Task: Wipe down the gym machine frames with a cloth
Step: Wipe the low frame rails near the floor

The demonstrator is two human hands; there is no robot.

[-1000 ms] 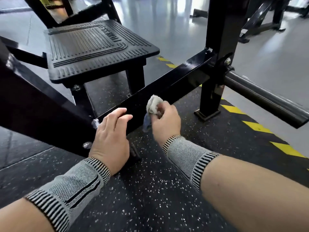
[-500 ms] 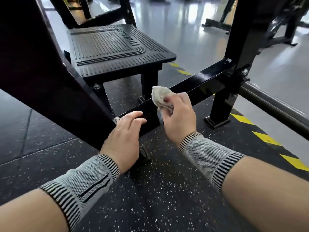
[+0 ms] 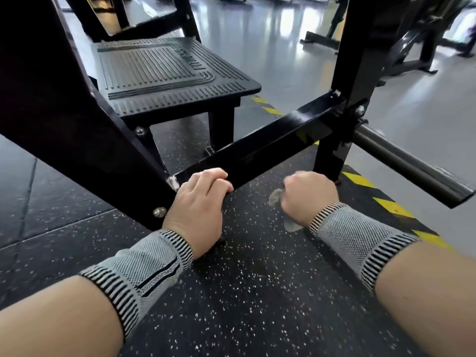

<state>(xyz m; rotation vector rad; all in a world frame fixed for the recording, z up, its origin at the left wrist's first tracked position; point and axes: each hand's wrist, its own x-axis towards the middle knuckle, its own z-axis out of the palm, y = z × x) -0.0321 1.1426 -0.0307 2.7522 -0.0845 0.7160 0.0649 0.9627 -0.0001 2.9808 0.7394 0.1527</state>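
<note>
Black metal fills most of what I see: a shiny black crossbar (image 3: 260, 145) runs from lower left up to an upright post (image 3: 353, 73) on the right. My left hand (image 3: 198, 202) rests on the near end of the crossbar, with its fingers (image 3: 219, 176) curled over the top edge, gripping it. My right hand (image 3: 307, 195) is below the bar and apart from it, balled up tight around the grey cloth (image 3: 277, 195). A bit of the cloth pokes out on the left side of my fist, and another bit hangs under my wrist. Both wrists wear grey knit bands with black stripes. Behind the bar stands a black ribbed footplate (image 3: 164, 73). A grey round bar (image 3: 412, 166) sticks out to the right of the post. The speckled black floor mat (image 3: 257, 292) lies under my arms, with yellow and black stripes (image 3: 386, 202) along its right edge.
</note>
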